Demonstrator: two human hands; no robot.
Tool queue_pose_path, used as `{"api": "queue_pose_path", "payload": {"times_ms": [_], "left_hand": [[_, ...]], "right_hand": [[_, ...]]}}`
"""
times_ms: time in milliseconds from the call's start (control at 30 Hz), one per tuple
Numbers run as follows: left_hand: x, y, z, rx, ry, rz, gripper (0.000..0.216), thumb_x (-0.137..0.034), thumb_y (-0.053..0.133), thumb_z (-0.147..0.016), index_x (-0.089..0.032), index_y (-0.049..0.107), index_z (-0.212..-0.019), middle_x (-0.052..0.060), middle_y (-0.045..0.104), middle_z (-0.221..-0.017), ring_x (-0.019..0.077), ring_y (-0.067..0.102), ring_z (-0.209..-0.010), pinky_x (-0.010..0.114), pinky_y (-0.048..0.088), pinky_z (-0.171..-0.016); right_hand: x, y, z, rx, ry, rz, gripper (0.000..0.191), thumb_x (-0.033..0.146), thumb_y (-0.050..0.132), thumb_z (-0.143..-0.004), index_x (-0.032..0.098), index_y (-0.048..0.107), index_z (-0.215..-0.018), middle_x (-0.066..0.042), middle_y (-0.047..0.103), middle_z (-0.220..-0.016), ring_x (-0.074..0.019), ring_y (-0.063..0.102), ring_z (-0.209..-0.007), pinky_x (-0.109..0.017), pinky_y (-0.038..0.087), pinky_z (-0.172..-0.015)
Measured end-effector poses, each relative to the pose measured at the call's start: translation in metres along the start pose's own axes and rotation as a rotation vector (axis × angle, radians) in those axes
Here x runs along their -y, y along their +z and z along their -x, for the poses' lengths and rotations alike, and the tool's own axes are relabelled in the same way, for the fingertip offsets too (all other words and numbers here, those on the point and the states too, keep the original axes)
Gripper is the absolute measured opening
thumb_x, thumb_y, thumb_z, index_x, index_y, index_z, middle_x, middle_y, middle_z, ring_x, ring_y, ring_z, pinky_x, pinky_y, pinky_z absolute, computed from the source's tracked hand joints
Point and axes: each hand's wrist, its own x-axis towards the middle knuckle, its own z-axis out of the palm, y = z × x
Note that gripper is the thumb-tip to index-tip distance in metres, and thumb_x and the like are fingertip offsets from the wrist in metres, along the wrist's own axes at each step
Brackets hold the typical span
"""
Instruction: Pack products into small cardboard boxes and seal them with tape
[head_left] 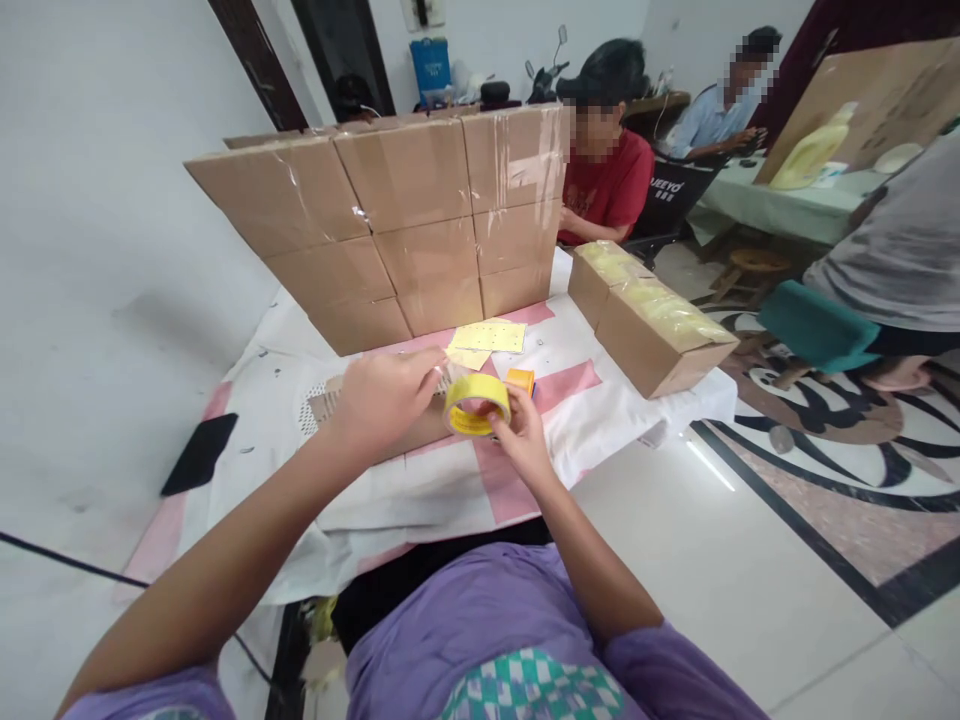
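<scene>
Before the stacked cartons (424,215), seams looking taped, the right hand (523,428) curls around a yellow tape roll (478,387). The left hand (390,392), blurred, is partly closed, its hold unclear. The cardboard (414,436) beneath apparently remains untaped.

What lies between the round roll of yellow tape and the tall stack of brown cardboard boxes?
In the head view, flat yellow paper sheets with dark dots lie between the roll and the stack.
</scene>
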Motion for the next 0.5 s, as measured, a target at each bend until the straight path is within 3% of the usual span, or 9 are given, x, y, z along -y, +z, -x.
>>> {"api": "queue_pose_path", "payload": {"times_ms": [133, 267, 400, 500], "left_hand": [[0.013, 0.009, 0.012, 0.211, -0.006, -0.243, 0.038, -0.04, 0.042, -0.101, -0.028, 0.079, -0.1, 0.008, 0.077, -0.081, 0.0256, 0.067, -0.068, 0.032, 0.023, -0.055], [0.01, 0.028, 0.029, 0.291, -0.083, -0.228, 0.042, -0.051, 0.044, -0.099, -0.029, 0.074, -0.119, 0.01, 0.078, -0.079, 0.0298, 0.07, -0.072, 0.031, 0.026, -0.057], [0.0, 0.049, 0.043, 0.332, -0.21, 0.088, 0.036, -0.048, 0.048, -0.097, -0.029, 0.079, -0.095, 0.006, 0.078, -0.078, 0.0243, 0.069, -0.072, 0.028, 0.03, -0.059], [-0.008, 0.071, 0.053, 0.333, -0.351, 0.556, 0.031, -0.045, 0.057, -0.091, -0.026, 0.077, -0.077, 0.001, 0.07, -0.06, 0.0185, 0.061, -0.06, 0.026, 0.031, -0.059]], "right_hand": [[0.026, -0.036, -0.038, 0.029, 0.184, -0.012, 0.037, 0.045, 0.073, -0.077, 0.024, 0.061, -0.104, 0.002, 0.064, -0.08, -0.013, 0.059, -0.059, -0.028, 0.051, -0.057], [0.05, -0.062, -0.086, 0.261, 0.288, 0.145, 0.029, 0.043, 0.079, -0.072, 0.019, 0.068, -0.085, 0.001, 0.062, -0.067, -0.0105, 0.054, -0.052, -0.023, 0.042, -0.049], [0.051, -0.062, -0.13, 0.514, 0.423, 0.34, 0.027, 0.042, 0.082, -0.07, 0.018, 0.071, -0.074, -0.001, 0.063, -0.064, -0.0102, 0.052, -0.051, -0.022, 0.037, -0.044], [0.046, -0.053, -0.157, 0.668, 0.525, 0.564, 0.024, 0.04, 0.081, -0.07, 0.018, 0.07, -0.073, 0.0, 0.06, -0.061, -0.0103, 0.049, -0.048, -0.023, 0.037, -0.043]]}}
